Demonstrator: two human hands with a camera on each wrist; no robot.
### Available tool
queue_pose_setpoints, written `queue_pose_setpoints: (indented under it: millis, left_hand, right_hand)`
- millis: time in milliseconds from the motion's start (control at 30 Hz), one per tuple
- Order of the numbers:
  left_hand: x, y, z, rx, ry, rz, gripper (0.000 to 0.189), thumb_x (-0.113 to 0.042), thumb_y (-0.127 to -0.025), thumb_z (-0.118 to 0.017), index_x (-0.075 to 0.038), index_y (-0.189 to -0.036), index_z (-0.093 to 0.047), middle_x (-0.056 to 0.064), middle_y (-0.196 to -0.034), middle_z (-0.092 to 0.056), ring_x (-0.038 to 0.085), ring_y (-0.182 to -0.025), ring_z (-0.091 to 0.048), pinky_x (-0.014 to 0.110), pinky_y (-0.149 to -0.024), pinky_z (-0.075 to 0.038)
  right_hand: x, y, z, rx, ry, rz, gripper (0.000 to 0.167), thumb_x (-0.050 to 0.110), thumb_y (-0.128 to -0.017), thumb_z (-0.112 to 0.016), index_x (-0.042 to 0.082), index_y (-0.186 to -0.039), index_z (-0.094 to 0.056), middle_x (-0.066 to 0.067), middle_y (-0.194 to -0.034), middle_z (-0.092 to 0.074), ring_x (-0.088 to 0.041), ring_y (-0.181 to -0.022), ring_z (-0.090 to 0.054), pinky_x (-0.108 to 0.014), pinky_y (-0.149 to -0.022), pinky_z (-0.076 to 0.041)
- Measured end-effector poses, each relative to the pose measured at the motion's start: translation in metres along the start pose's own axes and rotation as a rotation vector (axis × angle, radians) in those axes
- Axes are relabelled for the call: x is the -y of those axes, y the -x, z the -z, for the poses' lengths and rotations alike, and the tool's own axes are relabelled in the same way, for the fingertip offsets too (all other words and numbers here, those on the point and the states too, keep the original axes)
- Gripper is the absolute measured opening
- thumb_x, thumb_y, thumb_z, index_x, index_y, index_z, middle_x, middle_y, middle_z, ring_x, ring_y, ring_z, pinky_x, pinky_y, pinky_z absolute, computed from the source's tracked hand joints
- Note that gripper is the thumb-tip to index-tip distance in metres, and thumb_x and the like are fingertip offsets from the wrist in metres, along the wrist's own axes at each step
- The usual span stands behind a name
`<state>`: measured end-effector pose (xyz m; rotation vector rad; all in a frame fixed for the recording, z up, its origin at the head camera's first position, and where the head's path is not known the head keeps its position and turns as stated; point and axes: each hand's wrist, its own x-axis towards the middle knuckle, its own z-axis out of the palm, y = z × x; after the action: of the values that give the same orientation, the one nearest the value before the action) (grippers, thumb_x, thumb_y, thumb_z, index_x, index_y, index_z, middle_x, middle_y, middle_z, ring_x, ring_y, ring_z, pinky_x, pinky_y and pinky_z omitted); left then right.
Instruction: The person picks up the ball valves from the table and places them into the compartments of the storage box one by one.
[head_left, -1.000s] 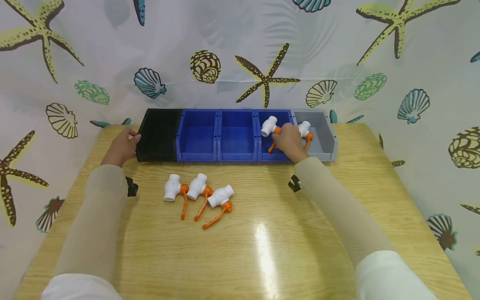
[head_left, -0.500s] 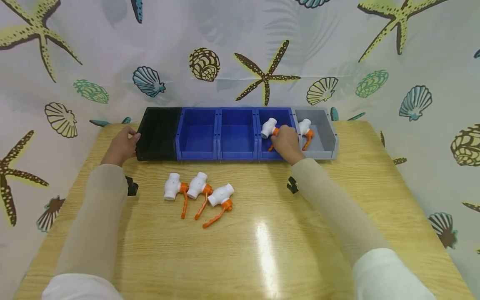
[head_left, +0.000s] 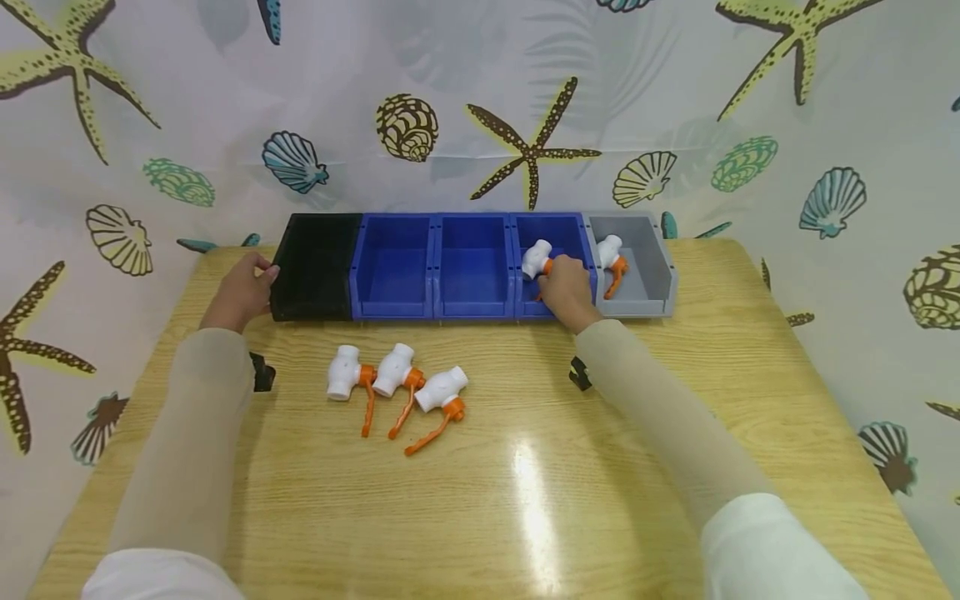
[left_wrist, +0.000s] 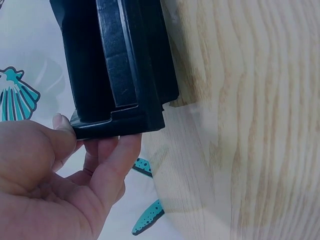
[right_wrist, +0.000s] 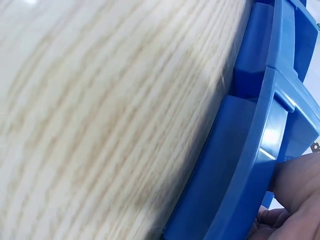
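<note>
"While we have the head view, what has just changed?"

"The right grip [head_left: 566, 287] sits a little further left in the rightmost blue bin [head_left: 534, 310] than a second ago, hiding more of the orange side of the valve [head_left: 536, 259] lying there."

"Has that valve moved?"

"Hardly; its white body lies near the bin's left wall. With fingers over it, I judge the work in that bin unfinished."

"And the others?"

"Another valve [head_left: 609, 252] lies in the grey bin [head_left: 645, 287], at its left side. Three more valves [head_left: 394, 371] lie close together on the desk [head_left: 337, 517], in front of the row."

"Now the left wrist view?"

"The left grip [left_wrist: 70, 185] is clamped on the end edge of the black bin [left_wrist: 135, 120], thumb on one side, fingers on the other. That has stayed the same, so I read it as a steadying hold."

"And the right wrist?"

"Poor view: blue plastic covers most of the fingers and no valve shows, so I can't tell whether they're apart or clamped on it."
</note>
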<state>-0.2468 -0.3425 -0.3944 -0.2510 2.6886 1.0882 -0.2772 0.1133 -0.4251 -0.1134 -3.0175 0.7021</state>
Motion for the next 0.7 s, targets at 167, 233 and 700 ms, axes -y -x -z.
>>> queue_pose_setpoints:
  millis: [167, 233, 700]
  left_hand:
    - [-0.0029, 0.0013, -0.0008, 0.002, -0.011, 0.001, 0.045, -0.036, -0.102, -0.026, 0.0, -0.128, -0.028, 0.03, -0.132, -0.035, 0.044, -0.105, -0.051, 0.057, -0.088, -0.039]
    - [-0.0036, 0.0016, -0.0012, 0.004, -0.006, 0.0, 0.045, -0.036, -0.102, -0.026, 0.0, -0.129, -0.028, 0.03, -0.133, -0.035, 0.044, -0.106, -0.05, 0.057, -0.088, -0.039]
    - [-0.0011, 0.0008, -0.0026, -0.005, 0.017, -0.007, 0.044, -0.034, -0.102, -0.026, 0.001, -0.128, -0.028, 0.028, -0.128, -0.036, 0.041, -0.106, -0.048, 0.056, -0.088, -0.04]
  right_hand:
    - [-0.0034, 0.0009, -0.0009, 0.035, -0.012, 0.01, 0.026, 0.008, -0.088, -0.053, 0.004, -0.063, -0.051, -0.006, -0.058, -0.047, -0.022, -0.051, -0.048, -0.032, -0.046, -0.037]
    - [-0.0048, 0.0011, -0.0019, 0.051, -0.009, 0.008, 0.026, 0.006, -0.089, -0.05, 0.004, -0.063, -0.052, -0.006, -0.058, -0.047, -0.022, -0.051, -0.047, -0.032, -0.046, -0.038]
    - [-0.0053, -0.0003, -0.0034, 0.075, -0.014, -0.032, 0.023, 0.005, -0.09, -0.046, 0.001, -0.07, -0.057, -0.009, -0.067, -0.053, -0.024, -0.058, -0.052, -0.032, -0.049, -0.04]
